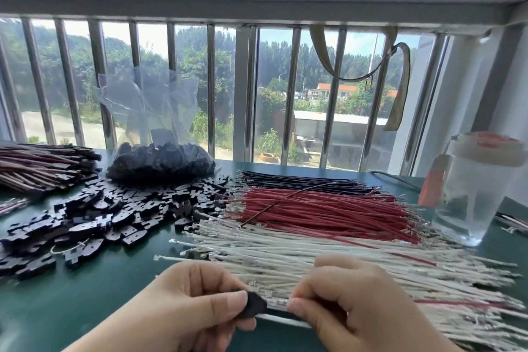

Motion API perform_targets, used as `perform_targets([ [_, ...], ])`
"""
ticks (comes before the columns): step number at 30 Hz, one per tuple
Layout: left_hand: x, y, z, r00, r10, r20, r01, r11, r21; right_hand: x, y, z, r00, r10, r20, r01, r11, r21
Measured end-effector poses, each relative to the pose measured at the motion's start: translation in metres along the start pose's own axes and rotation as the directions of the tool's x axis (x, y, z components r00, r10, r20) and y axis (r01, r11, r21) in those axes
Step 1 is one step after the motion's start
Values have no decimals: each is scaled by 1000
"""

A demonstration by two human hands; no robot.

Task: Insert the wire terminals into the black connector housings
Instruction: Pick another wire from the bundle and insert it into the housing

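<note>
- Your left hand (pixel 197 303) is pinching a black housing (pixel 253 304); your right hand (pixel 351 308) is pinching a white wire (pixel 278 300) at its mouth.
- Loose housings (pixel 94 217) and wire rows (pixel 328 208) are still waiting; most work seems left.

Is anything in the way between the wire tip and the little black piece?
Nothing visible. The left hand pinches the black housing, the right hand pinches a white wire, its terminal right at the housing.

Your hands (pixel 257 308) hide most of the black housing (pixel 253 306) and the wire's terminal, your wrists are cut off by the bottom edge, and the bundle of finished wires (pixel 43 163) runs off the left edge.
</note>
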State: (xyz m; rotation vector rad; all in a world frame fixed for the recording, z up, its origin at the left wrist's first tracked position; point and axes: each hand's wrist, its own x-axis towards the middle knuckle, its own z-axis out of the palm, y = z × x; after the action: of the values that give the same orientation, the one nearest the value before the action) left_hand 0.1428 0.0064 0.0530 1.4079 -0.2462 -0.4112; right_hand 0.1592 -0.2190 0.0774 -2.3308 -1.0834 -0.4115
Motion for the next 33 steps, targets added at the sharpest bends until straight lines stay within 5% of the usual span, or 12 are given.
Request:
perform_targets([
  [3,0,-1,2,999,-52,3,52,997,-52,-3,-2,-1,998,-56,-26,51,984,-172],
  [12,0,-2,2,997,-78,18,80,991,-108,-1,1,1,997,39,66,-40,999,7],
  [18,2,-6,5,994,-33,-106,45,992,118,-1,-2,7,993,55,100,-57,998,10],
  [23,4,-5,12,988,44,-149,-25,992,124,1,-2,12,999,23,35,-23,1000,19],
  [33,6,-2,19,964,69,-256,-16,979,203,3,9,10,988,72,138,-83,993,79],
])
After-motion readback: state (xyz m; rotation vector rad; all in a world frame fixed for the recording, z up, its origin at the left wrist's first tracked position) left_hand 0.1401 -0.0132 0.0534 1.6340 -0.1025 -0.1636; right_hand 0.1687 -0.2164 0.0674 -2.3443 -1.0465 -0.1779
